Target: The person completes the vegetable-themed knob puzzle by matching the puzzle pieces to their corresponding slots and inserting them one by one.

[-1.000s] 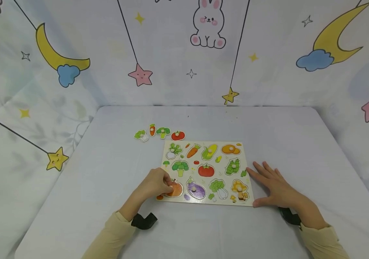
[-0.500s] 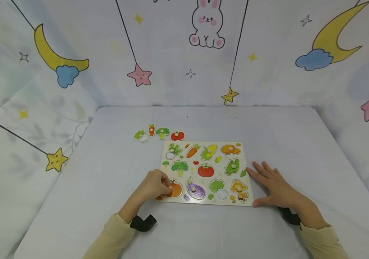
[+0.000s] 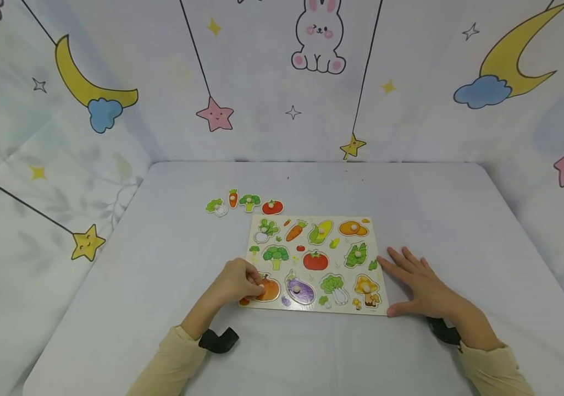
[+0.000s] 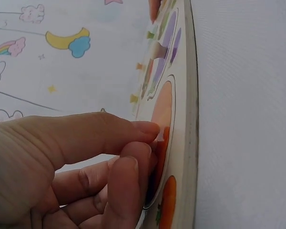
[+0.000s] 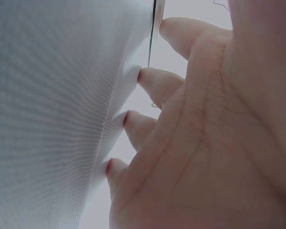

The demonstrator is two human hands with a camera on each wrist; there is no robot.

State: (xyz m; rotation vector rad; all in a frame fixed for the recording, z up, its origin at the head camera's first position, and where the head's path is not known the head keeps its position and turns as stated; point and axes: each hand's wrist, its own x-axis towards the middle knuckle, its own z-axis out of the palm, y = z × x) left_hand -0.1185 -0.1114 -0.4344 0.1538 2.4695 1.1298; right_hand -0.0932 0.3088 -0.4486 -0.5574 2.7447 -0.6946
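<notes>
A pale vegetable knob-puzzle board (image 3: 335,263) lies between my hands. At its near left corner my left hand (image 3: 235,279) pinches the knob of an orange pumpkin-like puzzle piece (image 3: 271,289) between thumb and fingertips. That piece sits level in its outline, and the fingers hide its left part; in the left wrist view the orange piece (image 4: 163,109) lies flat against the board. My right hand (image 3: 420,286) rests with spread fingers at the board's right edge, thumb and index finger touching it. The other fingertips (image 5: 142,75) press on the white cloth in the right wrist view.
Beyond the board's far left corner lie loose knobbed pieces: a bok choy (image 3: 220,209), a carrot (image 3: 233,200), a broccoli (image 3: 249,207) and a tomato (image 3: 277,208). An eggplant piece (image 3: 304,296) and a mushroom piece (image 3: 365,285) sit in the board. A patterned cloth wall (image 3: 262,82) stands behind the table.
</notes>
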